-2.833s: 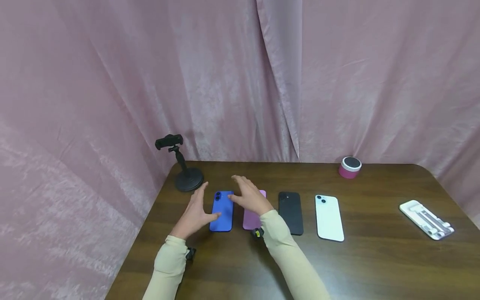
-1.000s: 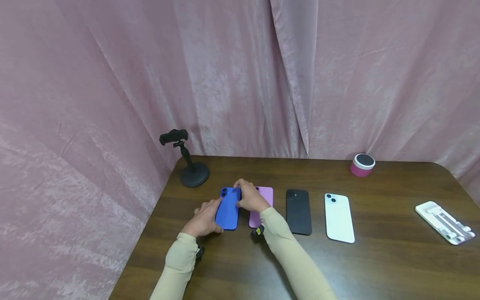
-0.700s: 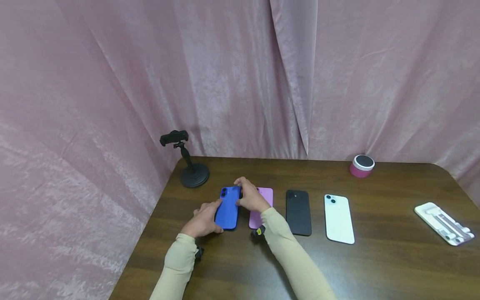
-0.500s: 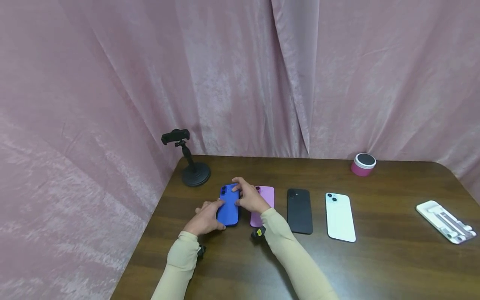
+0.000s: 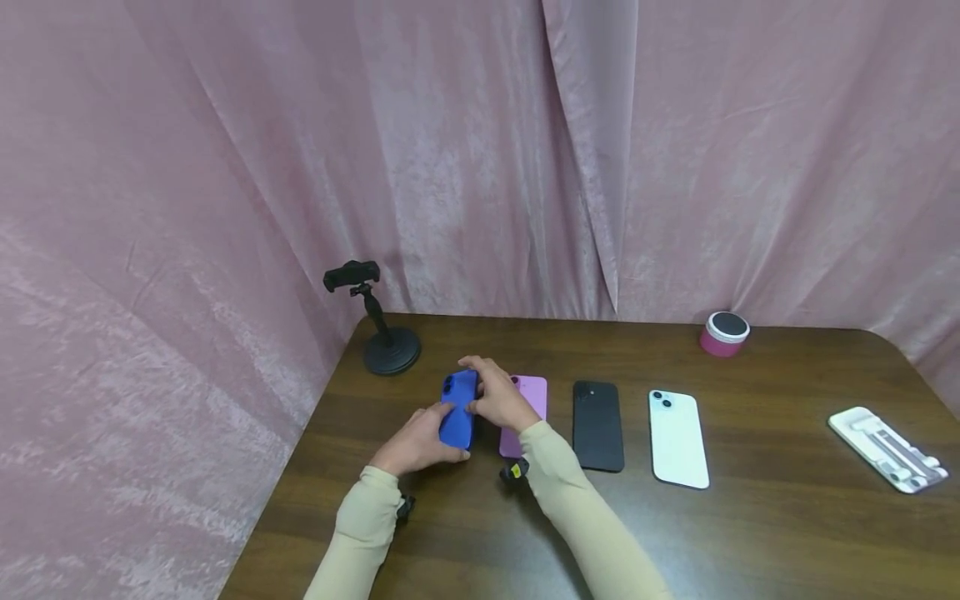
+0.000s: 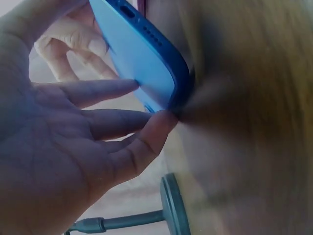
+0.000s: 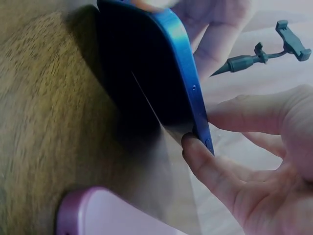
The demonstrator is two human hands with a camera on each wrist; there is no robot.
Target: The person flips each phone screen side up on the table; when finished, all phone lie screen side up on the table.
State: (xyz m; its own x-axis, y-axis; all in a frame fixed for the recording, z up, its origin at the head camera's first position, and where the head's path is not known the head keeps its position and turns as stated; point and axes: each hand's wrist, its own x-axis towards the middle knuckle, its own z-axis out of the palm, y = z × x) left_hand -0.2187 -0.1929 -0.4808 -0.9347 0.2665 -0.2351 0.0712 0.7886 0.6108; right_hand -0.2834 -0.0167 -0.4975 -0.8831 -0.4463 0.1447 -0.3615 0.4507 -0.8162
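Observation:
A blue smartphone (image 5: 459,427) is tilted up from the table, its back with the cameras towards me and its right edge raised. My left hand (image 5: 415,442) holds it at the lower left, fingertips on its back and edge in the left wrist view, where the phone (image 6: 142,56) has a corner low near the wood. At the right edge, my right hand (image 5: 501,400) pinches it between thumb and finger. In the right wrist view the phone's dark front (image 7: 151,63) faces down to the table. A purple phone (image 5: 534,390) lies partly hidden beneath the right hand.
Right of the hands lie a black phone (image 5: 598,429) and a white phone (image 5: 678,442), flat. Farther right is a white flat phone-like thing with a grey strip (image 5: 887,450). A black phone stand (image 5: 390,350) stands back left; a pink jar (image 5: 722,340) is back right.
Both hands were apart above the table, then came down onto the blue phone. Since then the phone has been raised and tilted, and the left hand has shifted right across it.

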